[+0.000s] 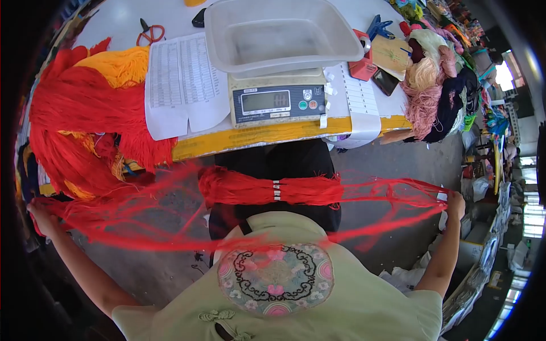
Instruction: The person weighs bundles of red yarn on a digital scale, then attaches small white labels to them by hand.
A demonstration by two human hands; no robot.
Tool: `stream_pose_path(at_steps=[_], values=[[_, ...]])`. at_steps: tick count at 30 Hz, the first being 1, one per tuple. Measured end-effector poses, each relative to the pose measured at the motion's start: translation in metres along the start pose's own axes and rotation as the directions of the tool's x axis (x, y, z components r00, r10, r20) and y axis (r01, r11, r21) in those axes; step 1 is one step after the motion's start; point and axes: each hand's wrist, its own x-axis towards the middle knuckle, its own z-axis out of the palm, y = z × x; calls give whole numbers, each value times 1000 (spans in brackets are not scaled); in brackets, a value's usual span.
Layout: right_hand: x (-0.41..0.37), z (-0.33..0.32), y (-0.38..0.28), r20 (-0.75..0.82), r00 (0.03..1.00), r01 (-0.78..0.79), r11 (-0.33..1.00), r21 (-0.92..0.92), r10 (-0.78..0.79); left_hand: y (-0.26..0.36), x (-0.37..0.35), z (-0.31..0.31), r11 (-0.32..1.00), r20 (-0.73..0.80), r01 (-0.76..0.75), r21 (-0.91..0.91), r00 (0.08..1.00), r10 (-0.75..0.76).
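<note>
Both arms are stretched wide, with a loose skein of red yarn [187, 241] pulled out between them, its strands blurred by motion. At the far left, my left hand [44, 219] is closed around one end. My right hand [455, 206] grips the other end at the far right, where a small white tag [442, 197] shows by the fingers. Across my lap lies a gathered red yarn bundle [244, 188] with a white banded label [277, 190] around its middle. Some of the stretched strands overlap this bundle in the view.
A digital scale [278, 105] carrying a translucent plastic tub [284, 65] stands on the table ahead. Left of it are printed sheets [185, 85], red-handled scissors [151, 34] and heaped red yarn [85, 113]. Rightward are a red box [362, 62], a phone [385, 82] and mixed yarn skeins [426, 85].
</note>
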Motion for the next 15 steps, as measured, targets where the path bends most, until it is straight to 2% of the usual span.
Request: stream_pose_path(at_steps=[1,2,3,4,5,7,8,9,10,11,12,13,14,15], values=[[9,8,18,29,1000,-11,993,117,7,8,10,-13,999,-26,27,30,999,-27],[18,14,30,54,998,-26,972,233,14,14,12,-28,998,9,-22,52,1000,22],[16,-7,19,256,966,-115,870,479,-14,20,15,-44,995,44,-73,71,997,70],[2,-50,-7,432,897,-243,706,665,-98,26,10,-55,988,197,-80,-129,975,105],[-17,-95,-34,558,797,-395,500,771,-231,33,3,-64,949,346,-22,-316,928,137],[-51,-158,-60,302,853,-258,159,953,-425,39,-94,-18,864,445,127,-487,887,121],[-50,-171,-51,104,892,-117,-3,993,-441,36,-156,23,832,446,193,-519,892,71],[-48,-191,-58,-75,969,27,-199,980,-236,29,-214,68,817,447,254,-517,894,5],[-43,-224,-63,-212,937,108,-349,931,-276,21,-266,108,796,457,318,-515,888,-59],[-39,-262,-80,-360,806,108,-482,870,-469,18,-317,152,923,539,282,-263,836,-102],[-36,-311,-120,-474,510,-19,-560,828,-718,-7,-340,176,932,583,296,-210,803,-124],[-34,-354,-149,-512,235,-121,-548,828,-826,-23,-356,186,921,754,329,-210,653,-61],[-18,-375,-148,-599,342,-4,-639,769,-724,-29,-386,215,950,591,257,-177,800,-106],[-3,-397,-147,-671,441,140,-693,708,-596,-48,-398,224,917,645,356,-182,747,-162]])
